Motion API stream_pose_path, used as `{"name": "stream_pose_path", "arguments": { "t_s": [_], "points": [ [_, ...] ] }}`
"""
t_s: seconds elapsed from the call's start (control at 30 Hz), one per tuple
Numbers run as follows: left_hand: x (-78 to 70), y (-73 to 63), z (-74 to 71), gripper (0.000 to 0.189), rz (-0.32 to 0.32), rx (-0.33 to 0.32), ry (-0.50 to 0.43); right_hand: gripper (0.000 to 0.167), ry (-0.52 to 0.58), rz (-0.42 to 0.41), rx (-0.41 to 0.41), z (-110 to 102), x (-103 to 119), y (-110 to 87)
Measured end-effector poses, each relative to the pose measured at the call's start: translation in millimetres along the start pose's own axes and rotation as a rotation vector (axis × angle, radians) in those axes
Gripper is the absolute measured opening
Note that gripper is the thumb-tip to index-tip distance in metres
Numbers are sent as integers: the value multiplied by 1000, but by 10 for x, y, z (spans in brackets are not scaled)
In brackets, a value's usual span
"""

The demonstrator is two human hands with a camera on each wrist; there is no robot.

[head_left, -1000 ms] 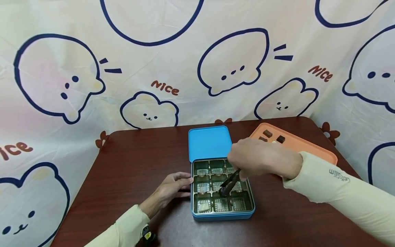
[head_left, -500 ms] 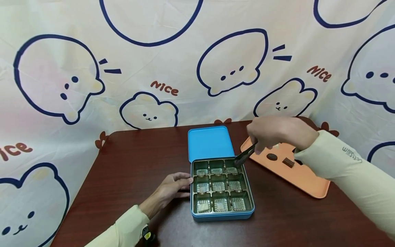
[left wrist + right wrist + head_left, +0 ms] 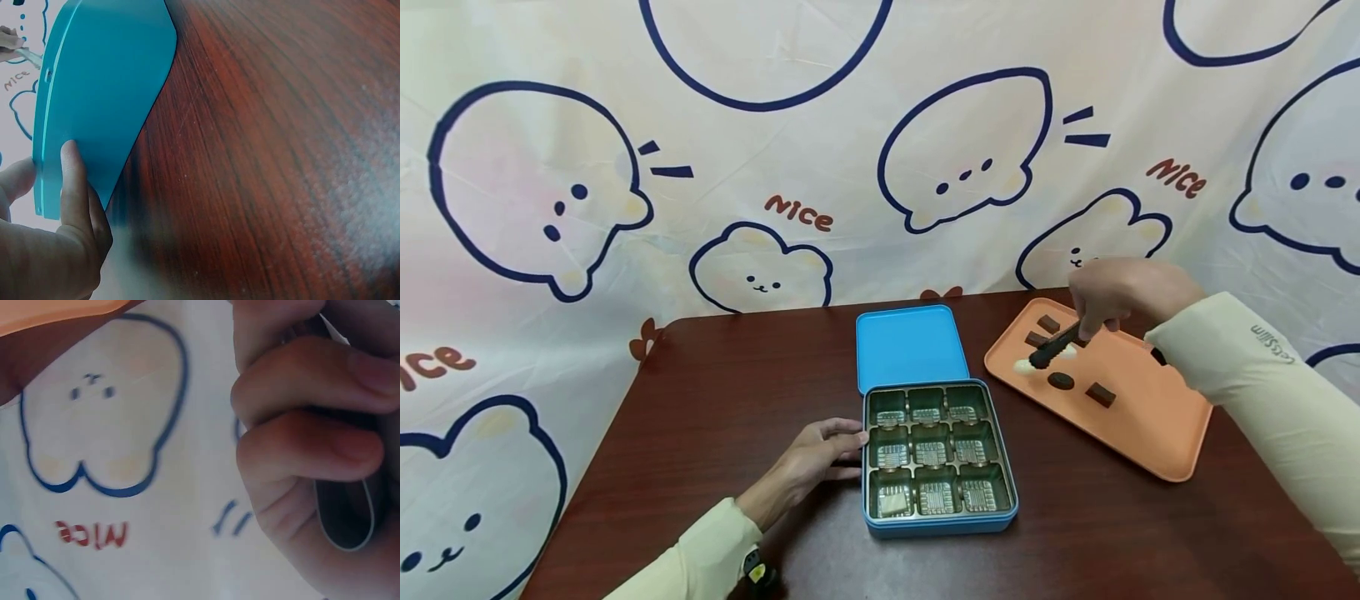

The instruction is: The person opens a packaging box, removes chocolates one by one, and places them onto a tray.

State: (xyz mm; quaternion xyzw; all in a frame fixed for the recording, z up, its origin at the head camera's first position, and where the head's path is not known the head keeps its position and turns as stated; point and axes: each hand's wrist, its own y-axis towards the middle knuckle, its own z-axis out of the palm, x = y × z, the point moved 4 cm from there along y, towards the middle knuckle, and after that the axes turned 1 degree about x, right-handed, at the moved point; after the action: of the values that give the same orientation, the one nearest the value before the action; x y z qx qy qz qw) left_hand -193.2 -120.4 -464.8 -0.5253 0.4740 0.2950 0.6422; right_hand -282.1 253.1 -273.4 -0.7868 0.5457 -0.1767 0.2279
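Observation:
My right hand (image 3: 1123, 292) curls round black tongs (image 3: 1054, 343), whose tips reach down beside a white piece (image 3: 1024, 367) on the orange tray (image 3: 1157, 417). In the right wrist view, fingers wrap the rounded end of the tongs (image 3: 345, 519). My left hand (image 3: 816, 454) touches the left side of a blue tin (image 3: 942, 527). The left wrist view has its straight fingers (image 3: 74, 181) against the tin's wall (image 3: 112, 94), thumb at the rim. Inside the tin is a gold insert with several compartments; the near-left one holds a pale square piece (image 3: 893, 502).
The tin's blue lid (image 3: 912, 346) lies open behind it. On the tray sit a dark oval piece (image 3: 1061, 381), a brown rectangular piece (image 3: 1101, 394) and other brown pieces (image 3: 1048, 322) farther back. A patterned cloth (image 3: 820, 167) stands beyond the dark wooden table (image 3: 752, 375).
My right hand has carried the tongs from over the tin's middle, right and away from me, to the tray's pieces. My left hand and the tin have stayed put.

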Motion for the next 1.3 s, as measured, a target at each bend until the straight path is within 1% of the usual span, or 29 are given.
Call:
{"name": "stream_pose_path", "arguments": {
  "t_s": [0.17,0.27,0.4,0.6,0.7,0.8,0.9,1.03,1.13,1.3],
  "points": [
    [-1,-5,0,51,1,-3,-4,37,49,48,34,106,-312,41],
    [-2,-7,-1,51,3,-2,-5,37,93,122,70,168,-485,49],
    [1,-10,-2,51,1,-2,-3,38,122,208,121,241,-669,55],
    [0,-12,-2,52,1,-2,2,42,79,270,216,342,-849,89],
    [0,-10,-1,52,3,2,1,41,80,296,220,384,-921,97],
    [0,-8,2,52,5,6,-2,40,80,301,197,414,-978,96],
    [4,-8,5,52,4,7,-2,40,73,273,158,442,-1013,91],
    [8,-9,3,52,3,5,0,39,54,210,107,471,-1021,83],
    [4,-10,2,52,3,4,4,39,51,185,87,484,-1024,74],
    [1,-8,4,52,5,5,2,39,56,198,66,491,-1032,62]
  ]
}}
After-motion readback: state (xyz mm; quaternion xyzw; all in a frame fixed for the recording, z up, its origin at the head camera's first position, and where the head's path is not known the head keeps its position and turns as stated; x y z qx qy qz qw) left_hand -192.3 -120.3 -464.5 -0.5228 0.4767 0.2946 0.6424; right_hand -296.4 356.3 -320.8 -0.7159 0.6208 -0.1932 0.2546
